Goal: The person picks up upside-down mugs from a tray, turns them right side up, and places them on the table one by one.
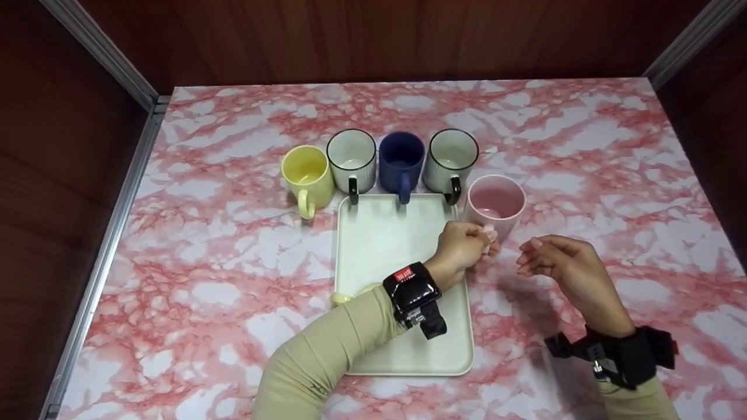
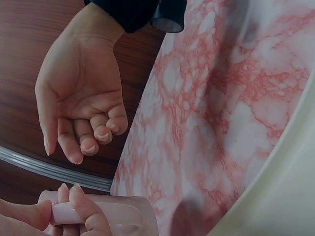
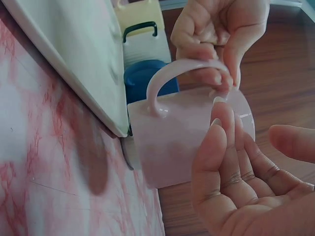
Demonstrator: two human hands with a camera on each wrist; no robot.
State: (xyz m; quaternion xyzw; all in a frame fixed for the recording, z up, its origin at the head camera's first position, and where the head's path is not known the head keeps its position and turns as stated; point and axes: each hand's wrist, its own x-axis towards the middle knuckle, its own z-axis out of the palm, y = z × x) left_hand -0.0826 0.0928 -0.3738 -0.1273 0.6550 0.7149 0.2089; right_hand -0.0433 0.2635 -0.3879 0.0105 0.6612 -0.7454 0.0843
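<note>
My left hand (image 1: 464, 248) grips the handle of a pink mug (image 1: 497, 201), fingers and thumb pinching it near the rim. In the right wrist view the pink mug (image 3: 170, 140) shows its handle curving up to those fingers. My right hand (image 1: 569, 274) is beside the mug with loosely bent fingers and nothing in them; its palm shows in the left wrist view. Under my left forearm is a cream tray (image 1: 397, 233). A pale yellow piece (image 1: 340, 298) sticks out from beneath the sleeve over the tray, mostly hidden.
Behind the tray stand a yellow mug (image 1: 309, 175), a white mug with black handle (image 1: 352, 160), a blue mug (image 1: 401, 160) and another white mug (image 1: 452, 160), handles toward me. Dark wood panels (image 1: 373, 41) border the marbled table (image 1: 192, 233).
</note>
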